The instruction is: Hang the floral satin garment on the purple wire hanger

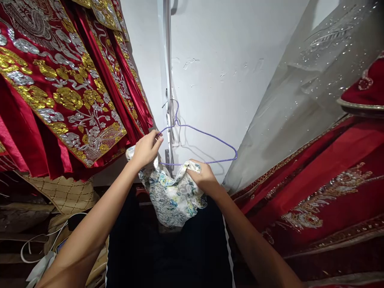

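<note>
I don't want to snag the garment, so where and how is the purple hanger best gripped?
Probably pinch the purple hanger by its right shoulder, coming from the right: that thin sloping wire is bare, while the left hand and floral garment crowd its left.

Above your right hand point(205, 179), you have open room in front of the white wall point(222, 52), between the metal pole point(165, 44) and the sheer white gown point(279, 108). The purple hanger point(209, 134) cuts across it: its lower bar runs just above that hand, its bare end juts to the right, and its wire frames a gap. Left of and above your left hand point(146, 150), the red embroidered garment point(70, 86) narrows your way; the pole stands just to its right. Below, between your hands, the floral garment point(172, 200) blocks you.
</note>
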`<state>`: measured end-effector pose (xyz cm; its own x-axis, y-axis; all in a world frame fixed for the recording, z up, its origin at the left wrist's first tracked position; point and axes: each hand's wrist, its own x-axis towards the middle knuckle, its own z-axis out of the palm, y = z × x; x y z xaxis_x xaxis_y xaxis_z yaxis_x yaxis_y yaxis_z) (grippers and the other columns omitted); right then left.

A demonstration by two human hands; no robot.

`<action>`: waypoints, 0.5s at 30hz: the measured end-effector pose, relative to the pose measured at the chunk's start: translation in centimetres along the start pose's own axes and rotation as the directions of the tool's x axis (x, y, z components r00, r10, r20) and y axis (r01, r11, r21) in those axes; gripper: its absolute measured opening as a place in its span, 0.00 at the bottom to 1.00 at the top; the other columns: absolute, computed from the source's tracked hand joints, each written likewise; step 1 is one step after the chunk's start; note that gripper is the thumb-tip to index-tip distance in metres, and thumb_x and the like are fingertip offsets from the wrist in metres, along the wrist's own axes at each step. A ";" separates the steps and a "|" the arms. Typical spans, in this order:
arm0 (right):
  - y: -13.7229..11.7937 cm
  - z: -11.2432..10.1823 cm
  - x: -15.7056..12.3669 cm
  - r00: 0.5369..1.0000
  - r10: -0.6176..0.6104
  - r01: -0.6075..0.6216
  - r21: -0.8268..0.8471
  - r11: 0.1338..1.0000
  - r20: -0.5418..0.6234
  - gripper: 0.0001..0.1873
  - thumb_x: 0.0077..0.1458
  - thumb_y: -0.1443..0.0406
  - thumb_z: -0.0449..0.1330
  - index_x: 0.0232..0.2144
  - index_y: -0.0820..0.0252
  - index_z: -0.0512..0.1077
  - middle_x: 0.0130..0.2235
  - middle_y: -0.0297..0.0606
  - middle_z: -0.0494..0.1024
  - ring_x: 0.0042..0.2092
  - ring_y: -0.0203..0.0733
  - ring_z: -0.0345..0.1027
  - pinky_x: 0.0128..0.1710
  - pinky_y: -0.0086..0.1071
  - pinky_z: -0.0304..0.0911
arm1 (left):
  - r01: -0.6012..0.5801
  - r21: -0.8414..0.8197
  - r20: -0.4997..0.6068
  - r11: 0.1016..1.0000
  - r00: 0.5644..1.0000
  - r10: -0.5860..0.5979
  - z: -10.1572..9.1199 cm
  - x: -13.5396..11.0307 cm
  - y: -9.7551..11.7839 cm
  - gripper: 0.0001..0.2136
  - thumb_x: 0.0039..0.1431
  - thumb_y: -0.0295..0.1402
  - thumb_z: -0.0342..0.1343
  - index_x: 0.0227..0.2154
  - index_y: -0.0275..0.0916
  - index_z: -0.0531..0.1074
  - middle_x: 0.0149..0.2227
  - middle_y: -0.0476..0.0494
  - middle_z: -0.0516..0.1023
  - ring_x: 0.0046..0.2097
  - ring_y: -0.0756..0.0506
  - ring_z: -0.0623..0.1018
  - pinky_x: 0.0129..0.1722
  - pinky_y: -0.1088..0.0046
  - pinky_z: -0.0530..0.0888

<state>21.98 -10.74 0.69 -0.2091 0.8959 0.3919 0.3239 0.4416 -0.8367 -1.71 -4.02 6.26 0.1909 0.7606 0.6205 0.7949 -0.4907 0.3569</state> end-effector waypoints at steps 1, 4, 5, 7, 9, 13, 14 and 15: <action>-0.1 0.4 0.1 1.000 -0.006 0.006 0.011 1.000 0.000 0.08 0.56 0.63 0.55 0.27 0.58 0.67 0.26 0.31 0.66 0.30 0.37 0.58 0.31 0.29 0.55 | -0.006 0.026 -0.012 1.000 1.000 0.007 -0.1 0.4 0.4 0.14 0.67 0.44 0.45 0.47 0.44 0.68 0.43 0.43 0.79 0.45 0.39 0.77 0.39 0.68 0.67; -0.6 1.2 0.0 1.000 -0.019 0.019 0.026 0.999 0.015 0.09 0.54 0.64 0.55 0.36 0.58 0.75 0.31 0.34 0.73 0.31 0.38 0.62 0.33 0.30 0.59 | -0.035 0.032 -0.014 0.999 0.999 0.036 -0.7 1.5 0.1 0.14 0.69 0.43 0.42 0.43 0.43 0.70 0.36 0.45 0.79 0.38 0.41 0.77 0.35 0.70 0.65; -0.8 1.2 -0.2 1.000 -0.023 0.023 0.029 0.999 0.006 0.13 0.52 0.65 0.56 0.40 0.58 0.76 0.33 0.35 0.75 0.30 0.38 0.63 0.33 0.31 0.60 | -0.056 0.013 0.002 0.998 0.998 0.056 -1.0 1.7 -0.4 0.14 0.69 0.42 0.42 0.41 0.43 0.70 0.34 0.46 0.78 0.36 0.43 0.77 0.35 0.71 0.65; -1.5 0.6 -0.9 0.997 -0.036 0.039 0.036 0.999 -0.073 0.24 0.48 0.68 0.57 0.49 0.57 0.75 0.35 0.36 0.77 0.28 0.37 0.63 0.30 0.31 0.61 | -0.096 -0.014 0.039 0.995 0.995 0.097 -1.7 2.1 -1.8 0.14 0.69 0.41 0.42 0.39 0.43 0.71 0.33 0.47 0.78 0.34 0.44 0.76 0.34 0.72 0.65; -2.0 -1.2 -1.6 0.977 -0.040 0.048 0.035 0.998 -0.211 0.34 0.46 0.69 0.57 0.58 0.56 0.69 0.34 0.35 0.77 0.25 0.36 0.61 0.27 0.31 0.61 | -0.115 0.007 0.064 0.993 0.991 0.114 -2.6 2.4 -3.0 0.13 0.68 0.41 0.44 0.39 0.42 0.72 0.34 0.46 0.78 0.34 0.45 0.76 0.33 0.72 0.65; -1.5 -6.7 -1.1 0.884 -0.022 -0.016 -0.079 0.997 -0.466 0.37 0.46 0.64 0.65 0.60 0.58 0.66 0.34 0.37 0.77 0.28 0.39 0.65 0.28 0.33 0.64 | -0.162 0.026 0.105 0.986 0.982 0.159 -4.0 2.9 -3.8 0.14 0.67 0.41 0.45 0.38 0.41 0.73 0.33 0.46 0.77 0.33 0.45 0.74 0.33 0.72 0.64; -1.1 -8.0 -0.7 0.888 0.001 -0.057 -0.108 0.992 -0.460 0.32 0.46 0.62 0.66 0.55 0.61 0.71 0.35 0.39 0.78 0.30 0.42 0.67 0.31 0.35 0.65 | -0.181 0.007 0.115 0.983 0.977 0.179 -4.1 3.0 -3.6 0.14 0.67 0.41 0.45 0.37 0.41 0.73 0.32 0.46 0.77 0.33 0.45 0.74 0.34 0.72 0.65; -0.8 -9.0 -0.2 0.905 0.039 -0.097 -0.116 0.989 -0.425 0.26 0.45 0.59 0.68 0.48 0.63 0.76 0.35 0.41 0.79 0.33 0.44 0.69 0.32 0.36 0.65 | -0.195 -0.013 0.122 0.981 0.973 0.195 -4.2 3.1 -3.4 0.14 0.67 0.41 0.44 0.37 0.41 0.73 0.33 0.45 0.77 0.34 0.44 0.74 0.35 0.71 0.66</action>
<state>30.08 -10.84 4.69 0.2152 0.8480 0.4844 0.4473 0.3554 -0.8208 -6.19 -1.82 9.87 0.4107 0.6964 0.5885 0.7349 -0.6349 0.2384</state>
